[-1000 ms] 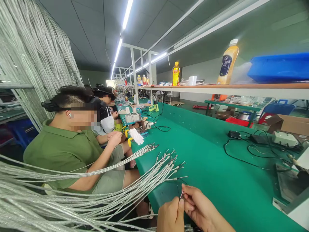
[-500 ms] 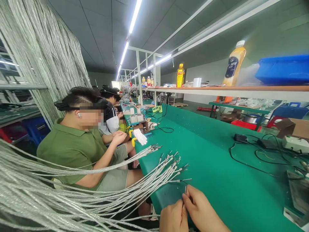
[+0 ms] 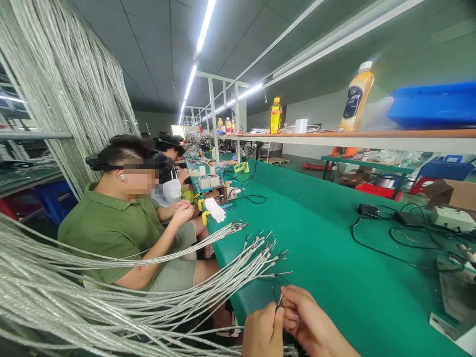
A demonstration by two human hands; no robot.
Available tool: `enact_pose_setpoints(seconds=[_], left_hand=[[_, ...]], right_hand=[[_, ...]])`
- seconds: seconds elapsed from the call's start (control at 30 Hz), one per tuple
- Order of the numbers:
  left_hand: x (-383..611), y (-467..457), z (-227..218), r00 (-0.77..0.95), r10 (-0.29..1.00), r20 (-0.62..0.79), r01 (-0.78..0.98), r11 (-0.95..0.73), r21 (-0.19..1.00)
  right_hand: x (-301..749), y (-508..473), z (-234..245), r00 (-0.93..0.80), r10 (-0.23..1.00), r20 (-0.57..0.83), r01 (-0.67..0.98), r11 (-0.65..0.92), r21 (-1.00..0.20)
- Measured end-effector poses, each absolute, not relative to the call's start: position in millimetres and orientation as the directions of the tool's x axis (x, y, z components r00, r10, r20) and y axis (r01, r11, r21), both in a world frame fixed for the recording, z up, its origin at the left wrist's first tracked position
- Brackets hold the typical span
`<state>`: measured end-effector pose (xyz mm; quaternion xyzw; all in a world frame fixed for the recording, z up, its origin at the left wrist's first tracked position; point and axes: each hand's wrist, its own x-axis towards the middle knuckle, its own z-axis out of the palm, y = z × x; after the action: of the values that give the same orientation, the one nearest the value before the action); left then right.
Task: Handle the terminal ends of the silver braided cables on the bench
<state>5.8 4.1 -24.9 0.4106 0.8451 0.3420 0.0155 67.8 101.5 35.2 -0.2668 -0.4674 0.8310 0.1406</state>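
Note:
My left hand (image 3: 262, 328) is closed round the end of a braided cable, low in the view over the near edge of the green table. Out of its grip stick thin wires (image 3: 278, 300), one dark and one pale. My right hand (image 3: 310, 317) touches it from the right, thumb and forefinger pinched on the pale wire's tip. Just beyond both hands, a fanned bundle of silvery cables (image 3: 245, 265) lies over the table edge, their stripped dark and white ends on the green mat (image 3: 316, 248).
A co-worker in a green shirt (image 3: 115, 218) sits at the left, hands together. White gloves (image 3: 214, 210) and a small bench machine (image 3: 219, 188) stand farther along. Black cords (image 3: 372, 248) and a metal fixture (image 3: 451, 292) are at the right. A shelf (image 3: 334, 139) carries bottles and a blue bin (image 3: 435, 106).
My right hand has opened its lower fingers a little and shifted its pinch on the wire. The dark and pale wires now show apart between my hands. The view has moved slightly.

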Motion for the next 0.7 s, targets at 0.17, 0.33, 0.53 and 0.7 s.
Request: enact_pose_setpoints(seconds=[0.17, 0.33, 0.53, 0.7], left_hand=[[8, 3, -19, -0.686, 0.692, 0.225, 0.671, 0.481, 0.564], [10, -2, -3, -0.706, 0.688, 0.167, 0.583, 0.431, 0.689], [12, -4, 8, -0.712, 0.672, 0.203, 0.574, 0.39, 0.72], [13, -5, 10, -0.724, 0.652, 0.228, 0.57, 0.378, 0.729]], right_hand=[[67, 115, 32, -0.785, 0.592, 0.183, 0.013, 0.311, -0.95], [71, 116, 39, -0.885, 0.442, 0.145, 0.042, 0.387, -0.921], [71, 116, 31, -0.896, 0.431, 0.112, 0.043, 0.334, -0.942], [70, 112, 30, -0.865, 0.493, 0.094, 0.025, 0.23, -0.973]])
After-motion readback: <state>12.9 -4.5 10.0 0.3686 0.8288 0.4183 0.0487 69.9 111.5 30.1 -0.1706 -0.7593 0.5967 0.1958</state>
